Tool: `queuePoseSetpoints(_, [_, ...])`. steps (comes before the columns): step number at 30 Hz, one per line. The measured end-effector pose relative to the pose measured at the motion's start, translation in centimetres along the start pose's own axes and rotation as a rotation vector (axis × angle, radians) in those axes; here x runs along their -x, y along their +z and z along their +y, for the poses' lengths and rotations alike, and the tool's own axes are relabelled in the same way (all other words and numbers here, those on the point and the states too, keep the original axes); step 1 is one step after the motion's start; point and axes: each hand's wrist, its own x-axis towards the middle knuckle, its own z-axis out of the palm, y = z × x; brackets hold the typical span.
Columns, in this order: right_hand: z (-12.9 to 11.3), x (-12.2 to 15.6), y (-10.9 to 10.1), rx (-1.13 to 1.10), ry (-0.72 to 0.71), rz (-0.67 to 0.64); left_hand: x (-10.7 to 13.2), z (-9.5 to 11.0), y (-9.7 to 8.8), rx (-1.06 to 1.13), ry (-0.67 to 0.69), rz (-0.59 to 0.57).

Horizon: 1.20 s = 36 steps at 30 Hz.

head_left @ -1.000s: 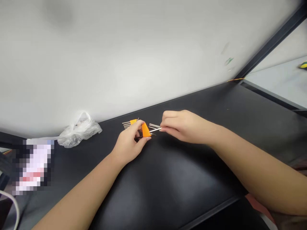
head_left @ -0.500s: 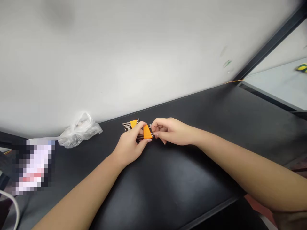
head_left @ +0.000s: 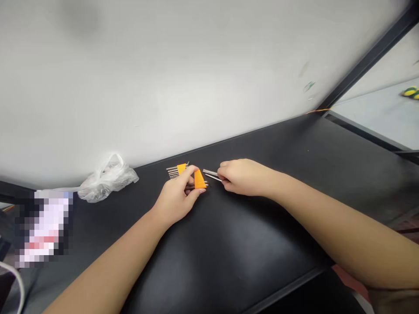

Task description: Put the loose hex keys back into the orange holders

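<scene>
My left hand [head_left: 175,196] is closed around an orange hex key holder [head_left: 200,179], its thumb and fingers on the edges. A couple of dark hex keys run through that holder. Just behind the hand lies a second orange holder [head_left: 181,169] with several hex keys [head_left: 172,172] fanned out of it, partly hidden by my fingers. To the right, my right hand [head_left: 240,176] is closed, knuckles up, with a thin loose hex key [head_left: 213,177] running into its fingertips. More loose metal keys [head_left: 209,172] lie beside it, their far ends covered by the hand.
The black tabletop [head_left: 262,244] meets a pale wall [head_left: 196,87] behind. A white plastic bag [head_left: 109,179] sits at left, near a pixelated item [head_left: 49,226] and a white cable [head_left: 16,279]. A dark metal frame [head_left: 366,65] rises at right.
My right hand has moved right, away from the orange holder, to the loose hex keys, and its fingers have closed there. My left hand keeps its hold on the holder.
</scene>
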Motion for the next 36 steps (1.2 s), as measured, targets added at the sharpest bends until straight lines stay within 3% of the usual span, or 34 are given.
queuePoseSetpoints(4, [-0.7, 0.2, -0.2, 0.038, -0.008, 0.054, -0.1, 0.0, 0.0, 0.016, 0.004, 0.011])
queuePoseSetpoints(12, [0.4, 1.0, -1.7, -0.291, -0.153, 0.104, -0.2, 0.0, 0.0, 0.016, 0.011, 0.040])
queuePoseSetpoints(20, [0.4, 0.9, -1.3, -0.372, -0.181, 0.102, -0.1, -0.1, -0.1, 0.024, 0.033, 0.034])
queuePoseSetpoints(36, [0.6, 1.9, -1.9, -0.174, -0.239, 0.237, -0.1, -0.1, 0.0, 0.037, 0.023, 0.005])
